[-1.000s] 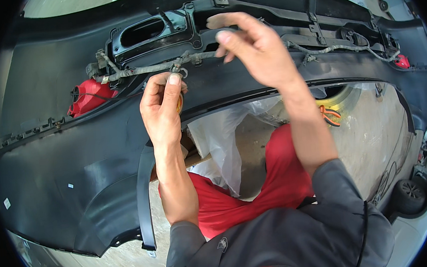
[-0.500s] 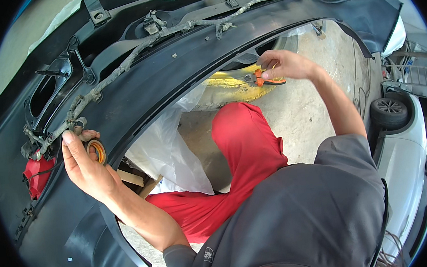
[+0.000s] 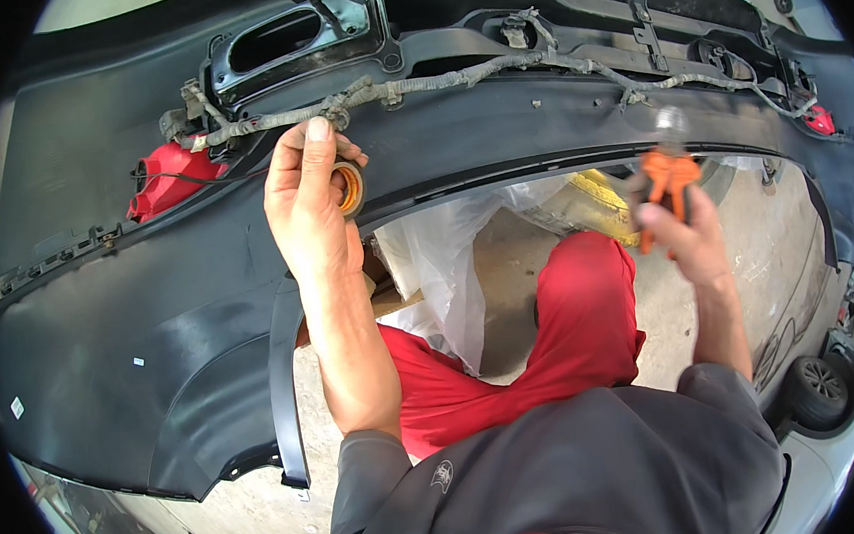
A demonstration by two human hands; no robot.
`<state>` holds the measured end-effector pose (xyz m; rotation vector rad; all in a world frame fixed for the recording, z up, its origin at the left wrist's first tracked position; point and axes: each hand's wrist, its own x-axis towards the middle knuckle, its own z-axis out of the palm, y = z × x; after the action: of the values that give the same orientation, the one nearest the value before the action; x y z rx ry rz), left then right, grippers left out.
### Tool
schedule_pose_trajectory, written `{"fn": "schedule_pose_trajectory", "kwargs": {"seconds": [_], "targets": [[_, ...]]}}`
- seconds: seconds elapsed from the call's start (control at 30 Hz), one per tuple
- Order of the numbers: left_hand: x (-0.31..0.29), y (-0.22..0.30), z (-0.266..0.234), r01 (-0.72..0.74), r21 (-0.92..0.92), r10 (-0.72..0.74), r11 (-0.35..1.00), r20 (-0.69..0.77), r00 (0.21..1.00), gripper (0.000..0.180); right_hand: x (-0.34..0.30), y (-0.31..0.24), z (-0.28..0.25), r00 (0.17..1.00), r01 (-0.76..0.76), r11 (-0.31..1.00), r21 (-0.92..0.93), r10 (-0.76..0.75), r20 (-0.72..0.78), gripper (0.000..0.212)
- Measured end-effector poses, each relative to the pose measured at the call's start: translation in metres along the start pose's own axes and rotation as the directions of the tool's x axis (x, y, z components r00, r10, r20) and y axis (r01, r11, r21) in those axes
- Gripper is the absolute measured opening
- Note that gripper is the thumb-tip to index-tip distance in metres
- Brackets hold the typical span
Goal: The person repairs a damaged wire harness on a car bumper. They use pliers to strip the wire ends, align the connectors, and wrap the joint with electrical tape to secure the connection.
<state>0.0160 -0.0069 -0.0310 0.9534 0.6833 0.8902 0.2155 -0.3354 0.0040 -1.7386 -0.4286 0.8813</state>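
Note:
My left hand [image 3: 311, 191] is closed at the wiring harness [image 3: 363, 93], its thumb tip against the wrapped cable. A roll of tape [image 3: 352, 189] with an orange core is hooked on that hand's fingers. The harness runs along the top of a black car bumper cover [image 3: 215, 254]. Over the bumper's inner edge, my right hand [image 3: 690, 236] grips orange-handled pliers [image 3: 673, 182], jaws pointing up. The pliers and that hand's fingers are blurred by motion. A red lamp [image 3: 174, 178] with a thin black cable sits left of my left hand.
My red-trousered knee [image 3: 589, 284] is below the bumper's opening. Behind it are a yellow-marked tyre [image 3: 598, 203] and clear plastic sheeting [image 3: 446, 255]. A cardboard box [image 3: 387, 300] stands by my left forearm. At the lower right is a light-coloured car [image 3: 833, 456].
The view has swung, so the bumper appears farther right. My right hand has lifted the pliers from pointing sideways to pointing up. My left hand stays at the harness with the tape.

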Motion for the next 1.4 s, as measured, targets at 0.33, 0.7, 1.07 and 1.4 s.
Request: {"fn": "schedule_pose_trajectory", "kwargs": {"seconds": [0.33, 0.7, 1.07, 1.4], "targets": [[0.0, 0.007, 0.005, -0.053, 0.04, 0.054, 0.998, -0.019, 0.998, 0.016, 0.072, -0.059, 0.17, 0.795, -0.19, 0.961, 0.202, 0.03, 0.606, 0.021], [-0.001, 0.005, 0.01, -0.071, 0.094, 0.077, 0.993, -0.053, 0.996, 0.014, 0.119, -0.035, 0.159, 0.59, -0.311, 0.928, 0.207, 0.018, 0.807, 0.04], [-0.003, 0.005, 0.01, -0.111, 0.131, 0.117, 0.985, -0.037, 0.992, 0.016, 0.118, -0.034, 0.156, 0.523, -0.388, 0.881, 0.27, -0.031, 0.852, 0.049], [0.001, 0.011, 0.005, -0.044, 0.179, 0.045, 0.983, 0.0, 0.999, 0.017, 0.128, -0.02, 0.155, 0.517, -0.352, 0.903, 0.245, -0.031, 0.855, 0.052]]}}
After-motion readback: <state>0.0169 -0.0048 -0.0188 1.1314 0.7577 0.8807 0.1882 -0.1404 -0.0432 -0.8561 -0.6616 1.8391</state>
